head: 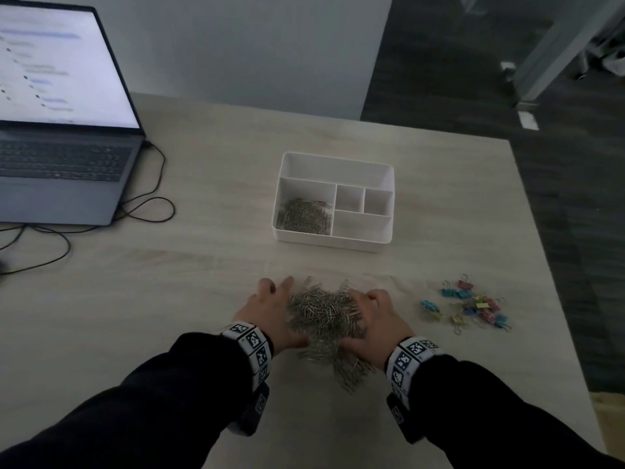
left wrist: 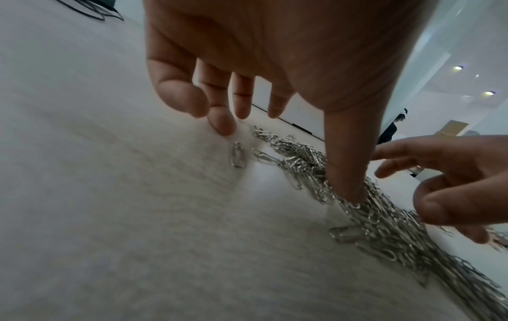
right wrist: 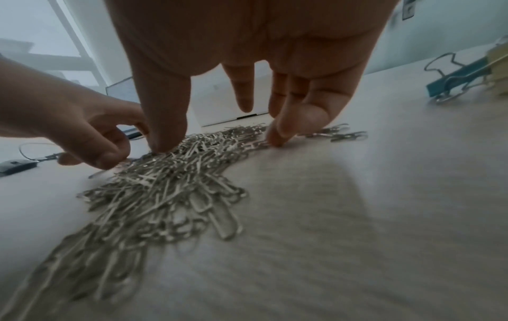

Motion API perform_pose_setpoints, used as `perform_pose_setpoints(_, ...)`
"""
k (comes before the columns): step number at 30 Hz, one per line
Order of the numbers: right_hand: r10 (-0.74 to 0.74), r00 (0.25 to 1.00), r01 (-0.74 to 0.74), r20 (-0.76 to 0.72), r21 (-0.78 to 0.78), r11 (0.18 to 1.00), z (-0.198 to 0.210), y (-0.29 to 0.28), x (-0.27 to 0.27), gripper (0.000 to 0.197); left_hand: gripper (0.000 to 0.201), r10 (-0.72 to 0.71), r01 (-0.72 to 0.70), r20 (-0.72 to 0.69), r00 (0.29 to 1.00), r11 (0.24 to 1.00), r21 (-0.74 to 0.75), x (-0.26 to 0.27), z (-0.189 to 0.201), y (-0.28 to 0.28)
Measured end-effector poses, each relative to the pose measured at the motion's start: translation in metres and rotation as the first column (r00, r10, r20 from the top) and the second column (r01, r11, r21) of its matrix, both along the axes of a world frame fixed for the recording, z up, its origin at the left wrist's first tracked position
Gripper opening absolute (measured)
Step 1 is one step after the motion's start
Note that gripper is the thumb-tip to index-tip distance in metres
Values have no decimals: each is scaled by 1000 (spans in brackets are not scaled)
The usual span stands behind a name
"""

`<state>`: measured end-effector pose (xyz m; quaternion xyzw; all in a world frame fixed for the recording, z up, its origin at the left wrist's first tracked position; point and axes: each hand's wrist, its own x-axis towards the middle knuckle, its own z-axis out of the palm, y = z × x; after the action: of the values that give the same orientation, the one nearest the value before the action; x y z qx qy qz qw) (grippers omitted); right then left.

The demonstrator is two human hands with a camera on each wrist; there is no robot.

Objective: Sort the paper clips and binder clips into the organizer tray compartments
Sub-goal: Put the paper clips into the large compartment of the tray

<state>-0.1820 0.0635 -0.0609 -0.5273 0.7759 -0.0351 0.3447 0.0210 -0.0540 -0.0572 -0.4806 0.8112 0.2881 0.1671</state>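
Observation:
A loose pile of silver paper clips [head: 324,316] lies on the table near me. My left hand [head: 270,313] and right hand [head: 375,316] flank it, fingers pointing down at the table. The left thumb presses into the pile [left wrist: 379,217]; the left fingers [left wrist: 219,126] touch the table beside one stray clip [left wrist: 237,157]. The right hand [right wrist: 219,141] has thumb and fingertips at the far end of the pile [right wrist: 165,184]. Neither hand grips clips. The white organizer tray [head: 338,157] stands farther back, with paper clips [head: 304,216] in its left compartment. Coloured binder clips [head: 470,306] lie to the right.
An open laptop [head: 57,130] sits at the back left, its black cable [head: 145,211] looping across the table. The table's right edge [head: 554,299] runs just past the binder clips. A dark mouse [right wrist: 13,166] lies far left.

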Motion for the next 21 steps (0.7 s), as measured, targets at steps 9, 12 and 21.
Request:
perform_pose_setpoints(9, 141, 990, -140, 28, -13, 990, -7, -28, 15, 71, 76, -144, 144, -21, 989, 990, 3, -37, -1, 8)
perform_pose_setpoints(12, 164, 985, -163, 60, -27, 986, -8, -32, 18, 52, 51, -163, 164, -51, 985, 986, 16, -38, -2, 7)
perform_pose_setpoints(21, 196, 976, -185, 98, -112, 976, -7, -43, 7, 20, 31, -65, 84, -177, 982, 992, 99, -23, -5, -17)
